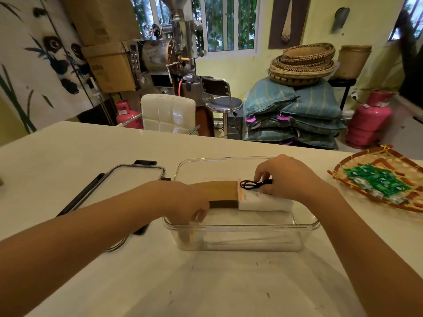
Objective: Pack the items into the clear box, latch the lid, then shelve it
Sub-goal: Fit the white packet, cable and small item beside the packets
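A clear plastic box (240, 239) stands open on the white table, in front of me. Inside it lies a long package, brown at its left end (223, 193) and white at its right end (265, 202). My left hand (183, 202) reaches over the box's left rim and grips the brown end. My right hand (288, 177) rests on the white end and pinches a coiled black cable (250, 184) against its top. The box's lid (128, 186), clear with a black frame and latches, lies flat on the table to the left of the box.
A woven bamboo tray (389, 170) holding several green sachets (375, 181) sits at the table's right edge. Beyond the far table edge are a white padded chair (168, 113), a bar stool, stacked sacks and pink gas cylinders.
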